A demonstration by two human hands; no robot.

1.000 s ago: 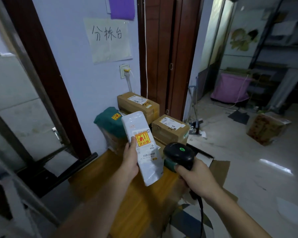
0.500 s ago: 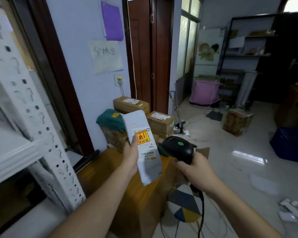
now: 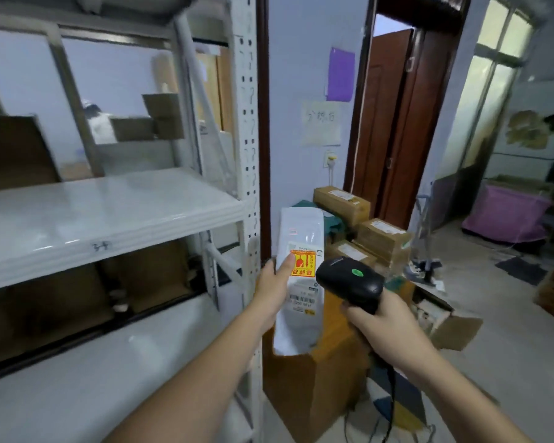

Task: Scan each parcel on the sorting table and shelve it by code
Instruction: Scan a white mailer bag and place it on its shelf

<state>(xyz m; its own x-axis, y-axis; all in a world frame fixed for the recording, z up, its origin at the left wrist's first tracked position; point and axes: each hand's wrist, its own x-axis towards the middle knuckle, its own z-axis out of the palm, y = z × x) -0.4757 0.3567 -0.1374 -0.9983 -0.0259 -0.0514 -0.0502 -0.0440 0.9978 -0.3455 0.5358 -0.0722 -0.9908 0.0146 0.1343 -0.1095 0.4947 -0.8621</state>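
White mailer (image 3: 296, 251) was pinched only by your left hand (image 3: 274, 289); your right hand (image 3: 386, 318) gripped the scanner (image 3: 349, 278). That slick film could have slipped before reaching the shelf edge (image 3: 115, 247).

one head-worn wide view, close above the hands, facing forward and down.

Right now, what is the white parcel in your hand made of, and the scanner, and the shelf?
The white parcel looks like a thin plastic mailer: glossy and creased, with paper stickers on it. The scanner seems to be hard black plastic with a dull sheen and a green button. The shelf looks like white painted metal: its upright has punched holes and the board shines.
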